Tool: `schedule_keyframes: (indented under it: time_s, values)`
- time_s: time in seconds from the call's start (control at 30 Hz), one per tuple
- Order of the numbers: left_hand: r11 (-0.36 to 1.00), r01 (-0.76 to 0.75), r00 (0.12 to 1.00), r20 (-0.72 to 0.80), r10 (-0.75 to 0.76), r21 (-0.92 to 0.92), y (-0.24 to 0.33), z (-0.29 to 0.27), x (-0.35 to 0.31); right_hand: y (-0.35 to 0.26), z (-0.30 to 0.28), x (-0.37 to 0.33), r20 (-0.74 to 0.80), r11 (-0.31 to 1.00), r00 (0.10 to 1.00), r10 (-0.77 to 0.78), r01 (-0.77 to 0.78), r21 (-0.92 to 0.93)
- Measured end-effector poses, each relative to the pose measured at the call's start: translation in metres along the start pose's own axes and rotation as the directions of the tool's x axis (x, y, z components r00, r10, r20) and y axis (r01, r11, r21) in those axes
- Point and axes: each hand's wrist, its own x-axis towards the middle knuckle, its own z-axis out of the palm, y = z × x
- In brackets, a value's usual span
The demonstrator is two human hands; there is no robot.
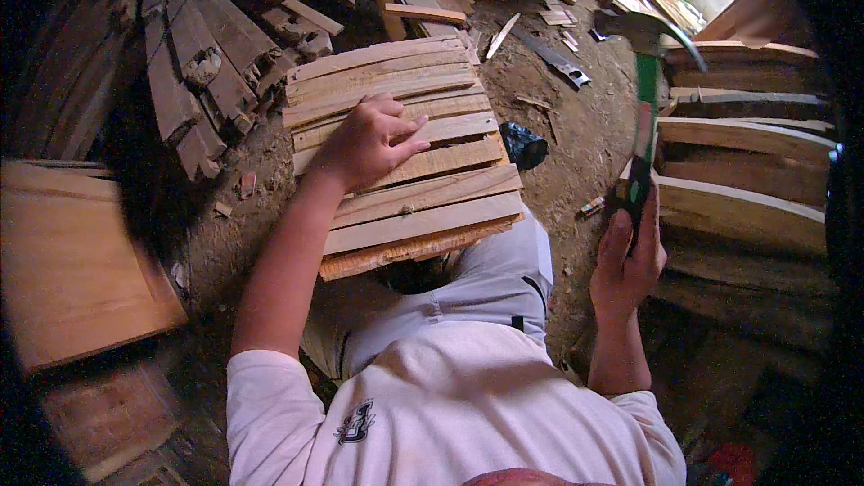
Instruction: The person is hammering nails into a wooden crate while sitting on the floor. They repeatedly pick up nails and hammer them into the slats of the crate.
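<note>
A slatted wooden crate (459, 184) rests across my lap, its pale boards lying side by side with narrow gaps between them. My left hand (371, 139) lies over the middle boards, fingers curled and thumb side toward the right. Whatever may be between those fingers is too small to make out. On the right, apart from the crate, my right hand (632, 256) grips a claw hammer (645, 81) by its black lower handle. The handle is green higher up, and the metal head points away from me.
Rough timber planks (211, 49) lie heaped at the far left. Stacked wooden crates (738, 153) stand close on the right, beside the hammer. A wooden box (81, 261) sits at left. On the dirt floor lie a black plastic bag (522, 146), a hand saw (553, 61) and wood scraps.
</note>
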Motion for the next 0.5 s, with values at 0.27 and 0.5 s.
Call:
schedule_keyframes:
  time_s: [0.27, 0.5]
  values:
    - [0.999, 0.045, 0.999, 0.012, -0.045, -0.011, -0.002, 0.003, -0.002, -0.008, 0.003, -0.004, 0.481, 0.986, 0.865, 0.14, -0.165, 0.01]
    - [1.0, -0.006, 1.0, 0.009, 0.006, 0.006, 0.0, -0.003, 0.002, -0.035, 0.005, -0.004, 0.185, 0.96, 0.97, 0.155, -0.192, 0.202]
